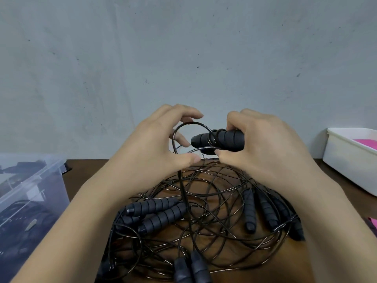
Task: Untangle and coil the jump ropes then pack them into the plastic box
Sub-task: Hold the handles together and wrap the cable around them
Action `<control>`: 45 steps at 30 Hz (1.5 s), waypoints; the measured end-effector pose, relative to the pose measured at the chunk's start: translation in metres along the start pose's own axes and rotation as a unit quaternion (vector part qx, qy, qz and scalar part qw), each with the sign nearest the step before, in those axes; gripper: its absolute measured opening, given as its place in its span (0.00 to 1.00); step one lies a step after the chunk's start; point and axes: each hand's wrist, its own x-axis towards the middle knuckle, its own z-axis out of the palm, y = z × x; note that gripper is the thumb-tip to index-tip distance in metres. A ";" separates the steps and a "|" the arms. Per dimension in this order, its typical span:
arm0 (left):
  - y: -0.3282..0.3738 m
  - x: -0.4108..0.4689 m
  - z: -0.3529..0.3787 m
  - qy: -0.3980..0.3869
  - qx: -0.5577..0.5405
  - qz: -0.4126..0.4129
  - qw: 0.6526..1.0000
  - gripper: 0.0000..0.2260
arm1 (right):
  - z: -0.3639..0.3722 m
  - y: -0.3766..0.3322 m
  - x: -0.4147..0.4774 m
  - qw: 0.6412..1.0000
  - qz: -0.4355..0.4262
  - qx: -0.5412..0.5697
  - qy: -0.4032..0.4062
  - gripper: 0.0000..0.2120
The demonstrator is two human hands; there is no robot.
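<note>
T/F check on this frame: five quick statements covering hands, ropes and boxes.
1. The right hand grips a black handle. True.
2. The left hand lies flat on the table. False: it is raised, with its fingers curled on a loop of cord.
3. Every rope is neatly coiled. False: a tangled pile of cords and handles lies on the table.
4. A clear plastic box stands at the left edge. True.
5. The white bin on the right holds black handles. False: only something pink shows in it.
</note>
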 end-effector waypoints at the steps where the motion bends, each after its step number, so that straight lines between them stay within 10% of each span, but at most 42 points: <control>1: 0.002 -0.001 -0.001 -0.017 -0.025 -0.019 0.999 0.31 | 0.001 0.002 0.001 1.000 0.002 -0.002 0.005 0.18; 8: 0.020 -0.002 0.004 -0.032 -0.341 -0.127 0.931 0.26 | 0.009 0.012 0.005 0.999 0.004 -0.021 0.050 0.19; 25: 0.058 -0.017 0.050 -0.191 -0.491 -0.207 0.824 0.07 | 0.019 0.013 0.010 0.997 0.013 -0.069 0.014 0.18; 32: 0.023 -0.006 0.006 -0.020 -0.072 -0.120 0.990 0.09 | 0.012 0.021 0.008 0.999 0.024 -0.013 -0.045 0.19; 38: -0.003 0.004 -0.002 0.107 -0.073 -0.064 0.989 0.06 | -0.001 0.006 0.001 0.976 -0.018 0.152 -0.152 0.18; 45: -0.029 0.013 0.008 0.040 -0.174 -0.029 0.983 0.05 | -0.019 -0.004 -0.007 0.909 -0.025 0.355 -0.217 0.16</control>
